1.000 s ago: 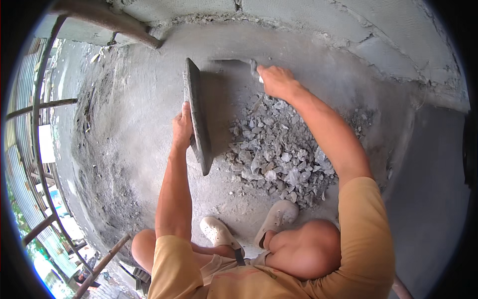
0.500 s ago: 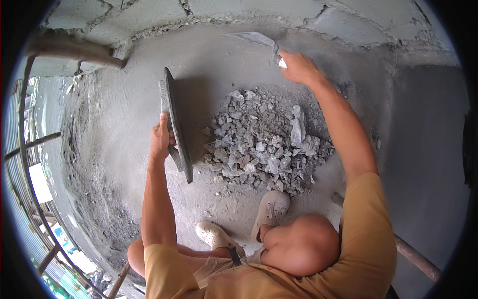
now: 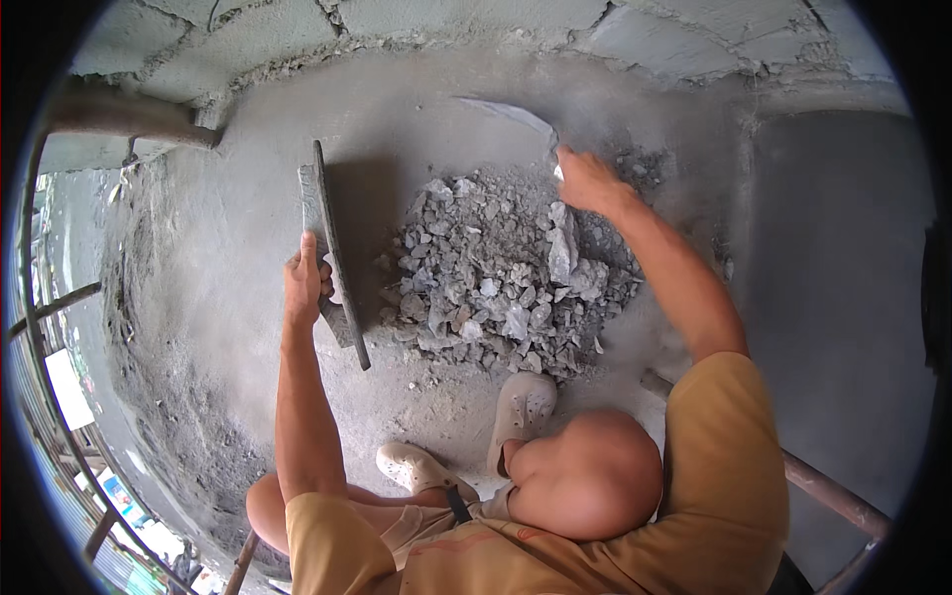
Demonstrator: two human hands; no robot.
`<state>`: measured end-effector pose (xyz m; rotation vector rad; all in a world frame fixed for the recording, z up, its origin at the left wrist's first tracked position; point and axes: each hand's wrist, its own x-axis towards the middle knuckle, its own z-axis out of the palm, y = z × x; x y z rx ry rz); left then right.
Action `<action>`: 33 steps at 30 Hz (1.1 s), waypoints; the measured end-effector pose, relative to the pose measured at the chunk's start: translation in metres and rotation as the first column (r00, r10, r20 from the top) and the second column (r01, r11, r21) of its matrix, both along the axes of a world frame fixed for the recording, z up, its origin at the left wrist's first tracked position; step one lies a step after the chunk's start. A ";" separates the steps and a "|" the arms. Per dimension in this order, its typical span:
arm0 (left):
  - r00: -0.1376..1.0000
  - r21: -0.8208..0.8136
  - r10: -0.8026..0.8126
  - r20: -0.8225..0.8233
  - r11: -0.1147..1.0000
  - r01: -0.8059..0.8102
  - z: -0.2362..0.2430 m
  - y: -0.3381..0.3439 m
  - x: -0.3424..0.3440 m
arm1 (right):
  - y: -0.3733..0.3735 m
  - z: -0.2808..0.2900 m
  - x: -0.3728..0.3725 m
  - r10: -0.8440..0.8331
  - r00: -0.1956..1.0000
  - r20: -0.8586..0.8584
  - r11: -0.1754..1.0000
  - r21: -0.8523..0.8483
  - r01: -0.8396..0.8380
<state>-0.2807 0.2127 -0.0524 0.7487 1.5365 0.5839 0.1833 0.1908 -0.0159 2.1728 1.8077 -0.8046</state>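
Observation:
My left hand (image 3: 305, 283) is closed round the handle of a plasterer's float (image 3: 340, 253). Its thin board stands on edge, so I see it nearly side-on, just left of a heap of broken grey rubble (image 3: 476, 283). My right hand (image 3: 592, 183) grips the pale handle of a pointed trowel (image 3: 516, 113) beyond the heap's far edge. The trowel's blade points left, low over or against the dusty cement surface (image 3: 397, 109); I cannot tell whether it touches. One long pale chunk (image 3: 563, 243) lies on the heap near my right hand.
A rough block wall (image 3: 446, 25) closes off the far side. Wooden poles (image 3: 129, 117) and bars stand at the left edge; another pole (image 3: 838, 491) lies at lower right. A smooth dark grey panel (image 3: 843, 297) fills the right. My feet in pale clogs (image 3: 521, 407) rest just before the heap.
The trowel in my right hand has come nearer to me and slightly rightward, closer to the heap's far edge. The float stays beside the heap in my left hand. The whole view has shifted a little.

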 end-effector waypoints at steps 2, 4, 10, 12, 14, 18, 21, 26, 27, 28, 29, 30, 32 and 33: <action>1.000 0.001 -0.001 -0.018 1.000 0.001 0.000 -0.002 0.001 | -0.026 -0.001 0.005 -0.017 1.000 0.021 0.996 -0.092 0.019; 1.000 0.003 0.008 -0.023 1.000 -0.008 0.001 -0.001 0.004 | -0.044 0.002 0.013 -0.023 0.999 0.031 0.994 -0.102 0.026; 0.998 0.009 0.005 -0.067 1.000 -0.004 0.001 0.000 0.011 | -0.050 0.024 0.039 -0.026 0.998 -0.054 0.998 -0.050 0.023; 0.995 0.034 0.011 -0.095 0.999 -0.007 0.002 0.000 0.006 | -0.042 0.038 0.015 -0.156 0.985 -0.078 0.987 0.011 0.157; 0.998 0.023 0.011 -0.069 1.000 -0.009 0.002 0.000 0.005 | -0.037 0.054 0.000 -0.104 0.989 -0.107 0.995 -0.003 0.105; 0.998 0.036 -0.002 -0.065 0.999 0.004 0.001 -0.002 0.007 | -0.025 0.048 -0.022 0.042 0.991 -0.130 0.999 0.002 -0.042; 0.997 0.041 -0.013 -0.073 0.999 0.016 0.002 -0.001 0.004 | -0.018 0.035 -0.039 0.091 0.985 -0.147 0.995 0.057 -0.083; 0.998 0.044 -0.021 -0.066 0.999 0.024 0.006 0.002 0.007 | -0.018 0.015 -0.049 0.134 0.989 -0.055 0.987 -0.079 -0.139; 0.998 0.038 -0.019 -0.066 0.999 0.022 0.006 0.000 0.005 | -0.019 0.016 -0.049 0.147 0.989 -0.032 0.983 -0.102 -0.150; 0.998 0.025 -0.012 -0.068 1.000 0.014 0.005 0.000 0.003 | -0.022 0.015 -0.044 0.150 0.988 -0.030 0.983 -0.102 -0.153; 0.997 0.015 -0.004 -0.071 1.000 0.005 0.004 0.001 0.001 | -0.027 0.014 -0.033 0.131 0.991 -0.018 0.986 -0.100 -0.132; 0.998 0.017 0.002 -0.069 1.000 0.000 0.004 0.003 -0.002 | -0.032 0.013 -0.022 0.112 0.994 -0.006 0.989 -0.097 -0.112; 0.999 0.020 -0.021 -0.033 1.000 0.021 0.001 0.003 -0.001 | -0.044 0.015 0.004 0.099 0.994 0.043 0.989 -0.113 -0.094; 0.999 0.018 -0.016 -0.029 1.000 0.016 0.002 0.003 -0.002 | -0.050 0.016 0.015 0.080 0.993 0.085 0.990 -0.125 -0.069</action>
